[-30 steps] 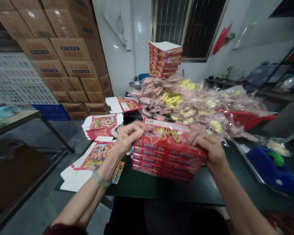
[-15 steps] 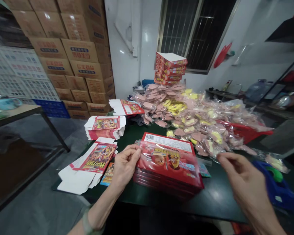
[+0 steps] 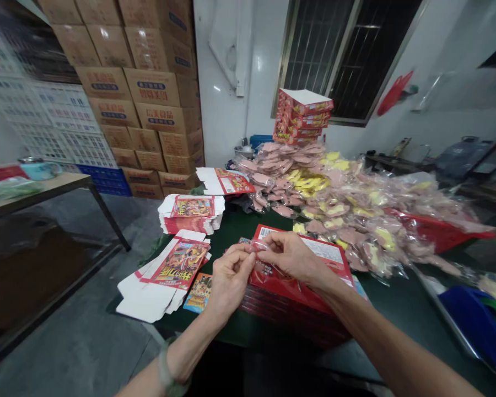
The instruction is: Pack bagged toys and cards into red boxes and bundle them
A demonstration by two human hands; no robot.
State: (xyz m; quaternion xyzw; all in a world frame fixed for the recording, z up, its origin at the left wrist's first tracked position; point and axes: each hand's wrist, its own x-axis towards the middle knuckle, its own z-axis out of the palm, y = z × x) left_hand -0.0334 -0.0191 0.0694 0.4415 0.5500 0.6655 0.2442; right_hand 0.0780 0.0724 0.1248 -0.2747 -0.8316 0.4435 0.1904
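Centrally, the left hand (image 3: 231, 278) and the right hand (image 3: 291, 256) meet at their fingertips, each pinching clear film (image 3: 256, 246) between thumb and forefinger. The film lies at the left end of a stack of red boxes (image 3: 281, 300), the top box of which shows a white printed panel along its far side; the right forearm crosses over the stack. A pale green bangle (image 3: 165, 366) encircles the left wrist. The stack rests near the near edge of the dark green surface (image 3: 233, 223). Just left of the left hand lies an orange-and-blue packet (image 3: 199, 292). Flattened red-and-white cartons (image 3: 177, 262) occupy the near left corner, partly overhanging the edge; a carton pile (image 3: 192, 212) stands farther along the left edge. Toward the far edge spreads a heap of bagged pink and yellow pieces (image 3: 326, 190), reaching a red tub (image 3: 442, 231) on the right. Behind the heap rises a tower of red boxes (image 3: 301, 118). Near the right edge, a blue object (image 3: 471, 317) with a green part sits on a metal tray (image 3: 450, 325).
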